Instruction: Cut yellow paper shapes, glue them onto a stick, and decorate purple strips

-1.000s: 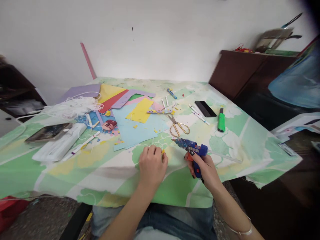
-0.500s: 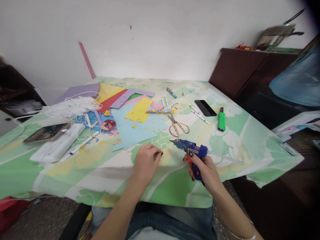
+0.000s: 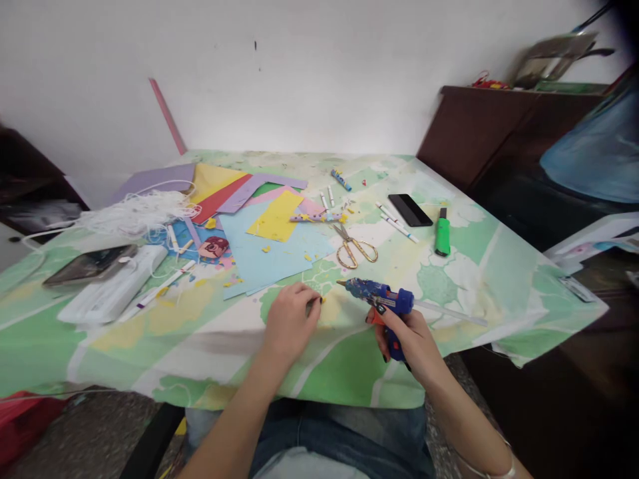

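Note:
My right hand (image 3: pixel 404 332) is wrapped round the handle of a blue hot glue gun (image 3: pixel 379 296), its nozzle pointing left. A clear glue stick (image 3: pixel 452 313) sticks out of the gun's back end. Left of the nozzle, my left hand (image 3: pixel 294 316) is closed in a pinch low over the tablecloth. A tiny yellow bit shows at its fingertips; whether it is gripped, I cannot tell. Gold-handled scissors (image 3: pixel 355 247) lie just beyond the gun. Behind my left hand are a light blue sheet (image 3: pixel 269 259) and a yellow piece of paper (image 3: pixel 277 216).
A decorated purple strip (image 3: pixel 317 217), a dark phone (image 3: pixel 410 210), markers (image 3: pixel 397 223) and a green lighter-like object (image 3: pixel 442 233) lie farther back. To the left are tangled white cord (image 3: pixel 144 213), another phone (image 3: pixel 90 265) and a white power strip (image 3: pixel 114 286). Paper scraps litter the patterned tablecloth (image 3: pixel 200 352).
The view has shifted slightly. My left hand keeps its pinch, its fingers turned a little, and a yellow bit now shows beside the fingertips. The glue gun stays in my right hand.

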Available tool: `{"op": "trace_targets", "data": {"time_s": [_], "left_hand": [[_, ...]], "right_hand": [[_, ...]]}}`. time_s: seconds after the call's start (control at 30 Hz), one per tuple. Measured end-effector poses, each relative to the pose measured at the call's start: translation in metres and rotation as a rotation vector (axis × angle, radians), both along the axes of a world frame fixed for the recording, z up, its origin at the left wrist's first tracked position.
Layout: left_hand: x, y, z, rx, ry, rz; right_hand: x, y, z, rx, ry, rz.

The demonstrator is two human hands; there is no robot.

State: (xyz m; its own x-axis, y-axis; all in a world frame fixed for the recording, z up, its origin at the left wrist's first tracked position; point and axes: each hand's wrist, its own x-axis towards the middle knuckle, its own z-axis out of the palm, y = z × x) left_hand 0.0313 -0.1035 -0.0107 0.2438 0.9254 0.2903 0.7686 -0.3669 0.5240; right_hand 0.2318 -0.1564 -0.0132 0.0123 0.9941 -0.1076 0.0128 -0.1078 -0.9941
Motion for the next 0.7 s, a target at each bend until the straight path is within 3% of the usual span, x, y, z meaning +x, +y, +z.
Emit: {"op": "trace_targets", "data": {"time_s": [0.7], "left_hand": [[0.002, -0.001, -0.004, 0.058, -0.008, 0.050]], "right_hand": [[-0.015, 0.003, -0.004, 0.040, 0.063, -0.059]]}}
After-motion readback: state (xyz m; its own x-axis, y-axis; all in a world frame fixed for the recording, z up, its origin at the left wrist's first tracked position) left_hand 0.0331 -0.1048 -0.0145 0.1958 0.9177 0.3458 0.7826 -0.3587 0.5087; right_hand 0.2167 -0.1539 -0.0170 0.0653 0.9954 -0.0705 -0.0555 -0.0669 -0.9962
